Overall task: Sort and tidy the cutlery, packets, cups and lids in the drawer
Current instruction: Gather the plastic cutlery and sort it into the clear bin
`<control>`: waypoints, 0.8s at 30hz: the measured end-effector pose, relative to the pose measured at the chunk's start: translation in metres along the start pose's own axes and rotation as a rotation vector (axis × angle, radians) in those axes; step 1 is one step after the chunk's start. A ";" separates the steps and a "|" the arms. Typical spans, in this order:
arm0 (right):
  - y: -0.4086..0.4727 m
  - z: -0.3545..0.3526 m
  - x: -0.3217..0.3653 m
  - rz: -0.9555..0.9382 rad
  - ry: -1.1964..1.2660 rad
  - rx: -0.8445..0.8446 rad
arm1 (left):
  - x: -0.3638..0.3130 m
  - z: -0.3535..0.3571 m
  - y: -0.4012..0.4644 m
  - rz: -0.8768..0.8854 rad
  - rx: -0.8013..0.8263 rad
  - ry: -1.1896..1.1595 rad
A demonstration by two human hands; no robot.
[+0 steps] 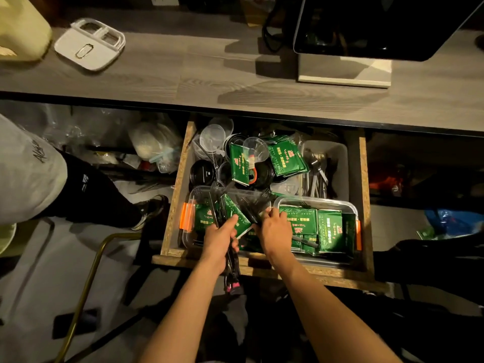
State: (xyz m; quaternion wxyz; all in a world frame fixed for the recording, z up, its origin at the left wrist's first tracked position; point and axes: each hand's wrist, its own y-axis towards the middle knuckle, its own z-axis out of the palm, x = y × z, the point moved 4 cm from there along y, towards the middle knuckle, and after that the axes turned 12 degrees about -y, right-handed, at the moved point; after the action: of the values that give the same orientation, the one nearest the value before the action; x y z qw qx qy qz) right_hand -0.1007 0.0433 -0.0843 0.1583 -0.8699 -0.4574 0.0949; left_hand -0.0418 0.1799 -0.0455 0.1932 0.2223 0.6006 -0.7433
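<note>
The wooden drawer (176,200) is pulled out below the counter. My left hand (219,235) is shut on a bundle of black plastic cutlery (231,268) that hangs over the drawer's front edge. My right hand (275,229) pinches a black plastic fork (251,218) over a clear container (192,200) with an orange clip, which holds green packets (234,214). A metal tray (351,206) at front right holds stacked green packets (328,226). Behind lie clear cups (213,138), black lids (202,172) and a white bin (340,158) of metal cutlery (315,174).
A grey counter (183,74) runs above the drawer, with a white lidded box (89,45) and a screen on a stand (366,35). Another person in a grey top (28,174) stands at the left. A brass chair frame (89,279) is below left.
</note>
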 end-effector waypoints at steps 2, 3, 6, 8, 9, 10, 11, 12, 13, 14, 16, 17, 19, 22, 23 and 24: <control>0.002 -0.005 -0.004 -0.008 0.039 0.007 | -0.001 0.000 0.001 -0.005 0.017 0.006; 0.002 -0.008 -0.005 -0.006 0.070 0.006 | -0.002 0.001 0.000 -0.012 0.023 0.009; -0.004 -0.018 -0.017 0.051 0.278 0.074 | -0.003 0.005 -0.002 -0.033 0.021 0.044; -0.008 -0.024 -0.029 0.108 0.384 0.123 | -0.005 0.011 -0.006 -0.044 0.032 0.057; -0.010 -0.027 -0.036 0.128 0.434 0.117 | -0.006 0.015 -0.008 -0.045 0.044 0.059; -0.012 -0.028 -0.042 0.156 0.491 0.104 | -0.007 0.020 -0.011 -0.046 0.056 0.062; -0.015 -0.030 -0.048 0.197 0.567 0.085 | -0.007 0.026 -0.014 -0.046 0.068 0.065; -0.020 -0.033 -0.053 0.247 0.665 0.068 | -0.007 0.031 -0.018 -0.047 0.070 0.070; -0.025 -0.036 -0.058 0.299 0.778 0.051 | -0.007 0.037 -0.021 -0.047 0.064 0.078; -0.031 -0.040 -0.062 0.348 0.890 0.027 | -0.006 0.043 -0.024 -0.045 0.060 0.080; -0.044 -0.050 -0.072 0.426 1.089 -0.035 | -0.004 0.060 -0.033 -0.051 0.085 0.066; -0.051 -0.058 -0.075 0.438 1.171 -0.064 | -0.001 0.069 -0.037 -0.051 0.104 0.052; -0.064 -0.073 -0.078 0.415 1.244 -0.129 | 0.003 0.086 -0.047 -0.053 0.132 0.010; -0.077 -0.087 -0.083 0.369 1.260 -0.162 | 0.006 0.107 -0.058 -0.061 0.160 -0.052; -0.080 -0.089 -0.086 0.357 1.253 -0.162 | 0.007 0.113 -0.061 -0.070 0.167 -0.078; -0.081 -0.089 -0.089 0.354 1.235 -0.161 | 0.009 0.118 -0.062 -0.078 0.173 -0.100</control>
State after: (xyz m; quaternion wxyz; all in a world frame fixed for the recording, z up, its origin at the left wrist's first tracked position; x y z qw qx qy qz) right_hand -0.1856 -0.0043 0.0301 0.3085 -0.8358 -0.1377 -0.4328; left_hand -0.0955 0.0767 0.0204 0.1740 0.1771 0.5318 -0.8097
